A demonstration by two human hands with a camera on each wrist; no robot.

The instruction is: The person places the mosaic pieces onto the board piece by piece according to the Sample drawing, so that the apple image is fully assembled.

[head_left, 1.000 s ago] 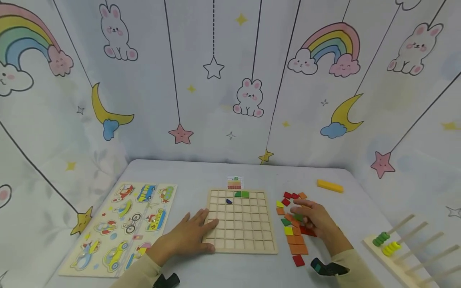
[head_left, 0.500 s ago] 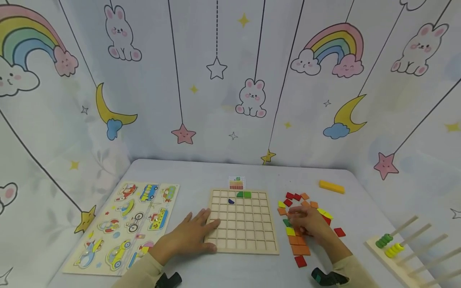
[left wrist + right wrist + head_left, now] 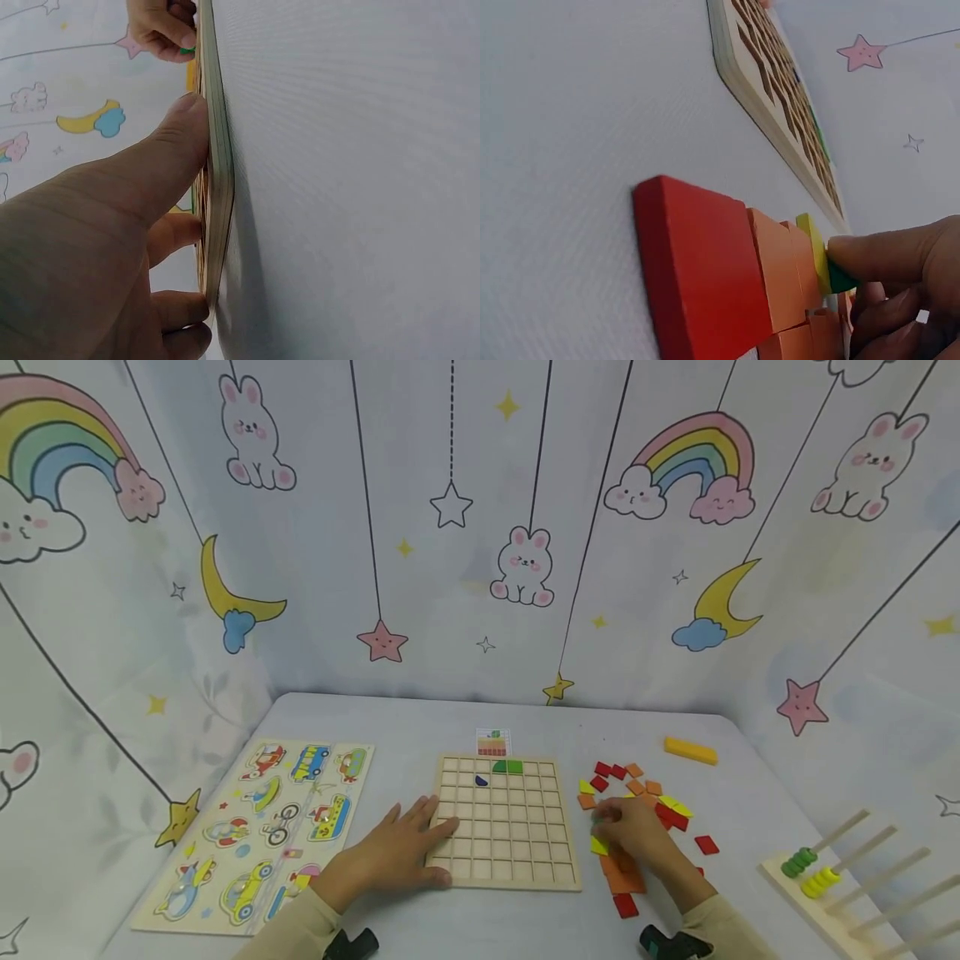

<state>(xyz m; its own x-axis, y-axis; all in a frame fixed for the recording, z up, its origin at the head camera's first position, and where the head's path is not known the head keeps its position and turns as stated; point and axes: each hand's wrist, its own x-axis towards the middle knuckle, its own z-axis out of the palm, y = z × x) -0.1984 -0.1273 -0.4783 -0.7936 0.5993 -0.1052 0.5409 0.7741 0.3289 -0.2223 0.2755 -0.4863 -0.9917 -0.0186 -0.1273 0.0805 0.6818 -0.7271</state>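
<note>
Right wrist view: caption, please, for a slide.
Right hand pinches a green piece beside a yellow tile; wooden grid board beyond.

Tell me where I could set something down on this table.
Bare table lies between puzzle and grid, beyond the left hand; also between card and yellow bar, and between tiles and abacus. It is crowded around the right hand, among those tiles.

No words, numbers or brands can be read; the small card (image 3: 492, 742) at the far edge of the grid board (image 3: 504, 887) bears a green-and-red printed pattern, any lettering too tiny, and the picture puzzle board (image 3: 256, 842) on the left shows only drawings legibly
</note>
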